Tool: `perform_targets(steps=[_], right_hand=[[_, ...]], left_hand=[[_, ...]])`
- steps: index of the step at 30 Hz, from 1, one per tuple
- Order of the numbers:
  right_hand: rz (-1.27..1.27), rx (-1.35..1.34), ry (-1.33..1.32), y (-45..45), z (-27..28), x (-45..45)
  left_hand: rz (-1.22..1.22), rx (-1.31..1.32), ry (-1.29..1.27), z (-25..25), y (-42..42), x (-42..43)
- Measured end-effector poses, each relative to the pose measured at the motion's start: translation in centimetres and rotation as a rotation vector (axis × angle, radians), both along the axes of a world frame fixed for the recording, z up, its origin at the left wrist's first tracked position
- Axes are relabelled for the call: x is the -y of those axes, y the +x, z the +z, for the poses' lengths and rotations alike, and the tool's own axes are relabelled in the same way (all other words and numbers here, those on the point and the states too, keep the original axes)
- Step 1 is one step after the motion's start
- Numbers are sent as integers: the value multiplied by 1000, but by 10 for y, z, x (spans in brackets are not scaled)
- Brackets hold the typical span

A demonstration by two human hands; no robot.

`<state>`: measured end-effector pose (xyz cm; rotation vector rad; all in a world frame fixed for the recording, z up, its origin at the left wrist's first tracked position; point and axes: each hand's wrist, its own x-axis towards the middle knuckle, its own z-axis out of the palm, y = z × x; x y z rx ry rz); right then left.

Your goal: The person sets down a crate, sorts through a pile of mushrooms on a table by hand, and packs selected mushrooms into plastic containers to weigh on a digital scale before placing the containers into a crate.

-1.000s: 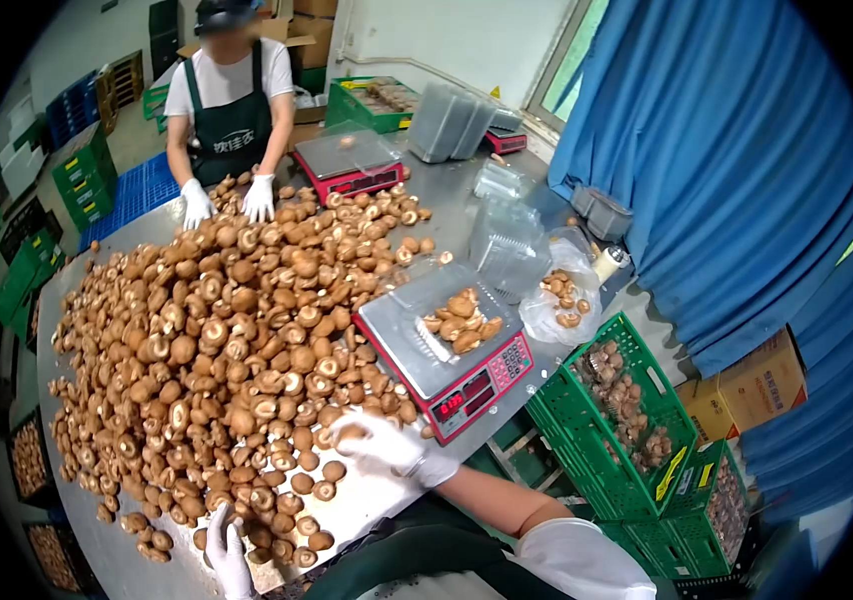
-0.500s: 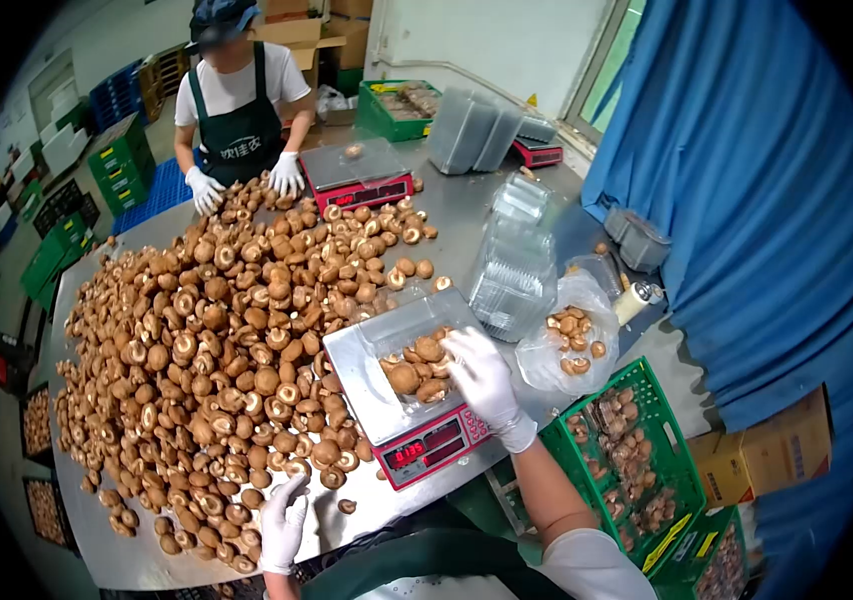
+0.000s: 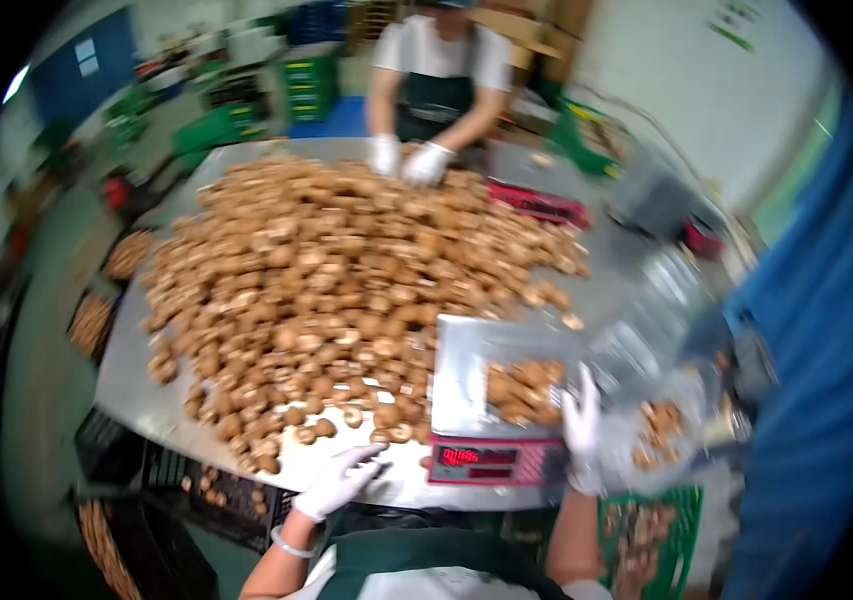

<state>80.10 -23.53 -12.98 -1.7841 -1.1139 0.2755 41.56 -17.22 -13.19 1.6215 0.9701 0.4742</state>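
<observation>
My left hand (image 3: 341, 482), in a white glove, is over the near edge of the table, fingers stretched toward the loose mushrooms (image 3: 347, 260). It holds nothing. My right hand (image 3: 582, 425), also gloved, is upright at the right side of a clear plastic tray (image 3: 495, 362), its fingers extended close to the rim; blur hides whether they touch it. Brown mushrooms (image 3: 522, 392) lie inside that tray, which rests on the steel plate of a red scale (image 3: 537, 465) with lit red digits.
Across the metal table (image 3: 137, 370), a co-worker's gloved hands (image 3: 425, 163) are in the pile near a second scale (image 3: 537, 203). Clear trays (image 3: 637, 340) and a plastic bag of mushrooms (image 3: 662, 430) are on the right. A green crate (image 3: 682, 540) stands below; black crates (image 3: 172, 480) sit lower left.
My view has swung left, so the scene sits further right and is blurred. My right hand has drawn back from over the mushrooms to the tray's side. The scale's digits have changed.
</observation>
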Motion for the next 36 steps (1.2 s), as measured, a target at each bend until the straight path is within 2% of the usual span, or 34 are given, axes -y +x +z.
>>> perform_targets(steps=[1, 2, 3, 4, 7, 10, 11, 14, 16, 17, 18, 20, 21, 22, 24, 26, 28, 29, 30, 32, 36], right_hand=[[-13, -116, -25, -10, 9, -4], [-25, -67, 3, -5, -4, -5], [-36, -136, -11, -17, 12, -5], [-43, -101, 3, -16, 10, -6], [-136, 110, 32, -9, 2, -2], [-182, 244, 43, -11, 18, -9], [-155, 277, 57, -14, 21, -10], [-84, 257, 158, -65, 63, -32], [63, 386, 266, -119, 111, -42], [69, 556, 194, -119, 105, -46], [27, 615, 173, -130, 100, -51], [102, 421, 31, -129, 60, -60], [134, 382, 46, -141, 60, -64], [149, 410, 30, -148, 57, -66], [188, 408, 26, -166, 54, -71], [185, 378, 20, -183, 54, -74], [220, 399, 2, -194, 53, -78], [221, 405, 33, -201, 52, -80], [214, 405, 28, -207, 51, -80], [222, 361, 2, -219, 49, -80], [283, 369, 3, -238, 40, -82]], left_hand=[[-10, -6, 137, -6, -3, 1], [4, -36, 76, -9, -8, 2], [30, -91, -78, -6, -10, 3], [22, -39, 65, -15, -14, 5], [83, -71, 132, -27, -30, 8], [282, -148, 178, -35, -58, 3], [409, -113, 154, -34, -73, -1], [846, -183, 474, -49, -130, -24], [1189, 5, 263, -65, -175, -46], [1297, -14, 296, -78, -200, -58], [1402, -35, 327, -88, -222, -69], [1450, -124, 314, -86, -247, -85], [1399, -158, 334, -115, -266, -94], [1398, -155, 325, -123, -272, -99], [1078, -589, 586, -130, -285, -106], [993, -546, 514, -129, -295, -108], [1174, 101, 124, -126, -300, -113], [1268, 533, -123, -111, -295, -111], [1164, 622, -356, -107, -309, -107], [1054, 1198, -592, -134, -319, -107], [885, 1354, -581, -104, -305, -108]])
